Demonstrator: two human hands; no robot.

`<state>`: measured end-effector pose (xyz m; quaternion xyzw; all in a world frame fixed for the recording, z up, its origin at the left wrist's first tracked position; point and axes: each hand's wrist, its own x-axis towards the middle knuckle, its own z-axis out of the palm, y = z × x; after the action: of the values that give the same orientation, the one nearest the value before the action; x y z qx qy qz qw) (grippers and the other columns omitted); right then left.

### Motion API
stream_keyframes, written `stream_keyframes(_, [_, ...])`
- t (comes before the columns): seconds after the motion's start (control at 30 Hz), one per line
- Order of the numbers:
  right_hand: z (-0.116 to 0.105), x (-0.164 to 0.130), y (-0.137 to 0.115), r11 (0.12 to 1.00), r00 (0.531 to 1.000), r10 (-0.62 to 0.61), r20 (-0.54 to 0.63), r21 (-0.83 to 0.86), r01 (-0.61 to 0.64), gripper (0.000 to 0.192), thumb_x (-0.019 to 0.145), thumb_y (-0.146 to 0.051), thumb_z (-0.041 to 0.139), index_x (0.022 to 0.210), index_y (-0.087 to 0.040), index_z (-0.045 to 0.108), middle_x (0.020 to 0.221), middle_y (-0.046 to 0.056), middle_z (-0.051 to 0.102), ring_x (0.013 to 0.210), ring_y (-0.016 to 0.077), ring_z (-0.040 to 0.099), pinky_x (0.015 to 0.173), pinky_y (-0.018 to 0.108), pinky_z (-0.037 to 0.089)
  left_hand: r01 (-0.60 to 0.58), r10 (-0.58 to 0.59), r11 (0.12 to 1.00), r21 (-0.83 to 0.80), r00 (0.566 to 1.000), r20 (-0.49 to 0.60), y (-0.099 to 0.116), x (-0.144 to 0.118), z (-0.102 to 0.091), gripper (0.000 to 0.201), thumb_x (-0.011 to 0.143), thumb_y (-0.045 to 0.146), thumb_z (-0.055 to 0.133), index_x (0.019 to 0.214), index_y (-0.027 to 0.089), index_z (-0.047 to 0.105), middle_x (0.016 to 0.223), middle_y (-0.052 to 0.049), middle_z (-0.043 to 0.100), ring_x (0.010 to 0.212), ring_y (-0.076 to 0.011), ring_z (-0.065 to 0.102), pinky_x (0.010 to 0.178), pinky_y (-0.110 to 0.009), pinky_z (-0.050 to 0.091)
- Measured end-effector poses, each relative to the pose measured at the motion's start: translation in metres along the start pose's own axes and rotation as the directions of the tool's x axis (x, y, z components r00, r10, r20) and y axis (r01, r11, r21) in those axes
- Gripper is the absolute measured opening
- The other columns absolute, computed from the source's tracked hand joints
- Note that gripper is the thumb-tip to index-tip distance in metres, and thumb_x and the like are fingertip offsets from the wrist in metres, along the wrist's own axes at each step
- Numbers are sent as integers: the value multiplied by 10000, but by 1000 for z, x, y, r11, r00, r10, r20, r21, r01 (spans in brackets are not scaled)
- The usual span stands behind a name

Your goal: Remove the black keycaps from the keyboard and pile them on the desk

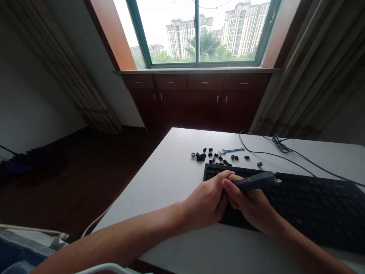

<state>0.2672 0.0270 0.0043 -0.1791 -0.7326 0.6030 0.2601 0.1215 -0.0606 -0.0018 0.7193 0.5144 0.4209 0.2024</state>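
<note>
Both my hands are closed together over the left part of a black keyboard [308, 205]. Between them is a dark, slim keycap puller [256, 181], with small shiny prongs at its right end. My left hand [209, 198] wraps round its left end, fingers curled. My right hand [252, 207] grips its middle from below, thumb lying along the side. The prongs point right, above the keyboard. Several loose black keycaps [200, 157] lie scattered behind the keyboard's left end. Part of the keyboard is hidden under my hands.
A blue brush [232, 150] with pale bristles lies among the keycaps. A black cable [281, 146], partly bundled, crosses the back right of the white table [159, 182]. The table's left edge borders a dark floor [71, 175]. Wooden cabinets [194, 102] stand under the window.
</note>
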Motion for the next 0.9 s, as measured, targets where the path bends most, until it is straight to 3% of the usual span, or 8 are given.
stream_keyframes(0.13, [-1, 4, 3, 984, 990, 64, -129, 172, -41, 357, 995, -480, 474, 844, -187, 612, 505, -70, 413, 460, 84, 392, 454, 229, 316, 22, -22, 1000, 4, 1000, 6, 1, 0, -1, 481, 928, 123, 432, 1401, 148, 353, 1178, -135, 644, 1019, -234, 667, 884, -349, 558])
stream_keyframes(0.3, [-2, 5, 2, 976, 985, 116, -128, 197, -90, 385, 965, -511, 518, 810, -178, 634, 471, -71, 412, 429, 67, 371, 434, 212, 290, 10, -12, 998, 59, 999, 33, 1, 1, -10, 463, 901, 191, 512, 1352, 154, 414, 1166, -121, 665, 968, -227, 674, 840, -329, 559])
stream_keyframes(0.53, [-7, 1, -8, 996, 966, 88, -243, 32, -82, 433, 953, -540, 510, 753, -180, 644, 499, -58, 389, 444, 79, 369, 431, 230, 263, -178, 145, 966, 187, 974, 175, -17, 3, -41, 632, 810, 479, 710, 1315, 169, 491, 1175, -115, 682, 1018, -247, 672, 884, -351, 557])
stream_keyframes(0.7, [-18, -1, -11, 987, 985, 31, -170, -151, -57, 391, 966, -503, 510, 758, -188, 611, 530, -48, 430, 489, 93, 403, 482, 252, 321, -265, 235, 950, 167, 955, 178, -25, 5, -44, 608, 820, 473, 711, 1307, 167, 515, 1194, -133, 679, 1074, -254, 659, 915, -371, 557])
stream_keyframes(0.9, [-21, 2, -14, 989, 992, 49, -114, -134, -64, 337, 977, -493, 504, 881, -192, 621, 578, -41, 498, 515, 95, 451, 493, 243, 350, -253, 244, 957, 143, 966, 83, -23, 7, -49, 387, 892, 350, 662, 1215, 157, 575, 1098, -115, 710, 998, -215, 680, 882, -362, 563])
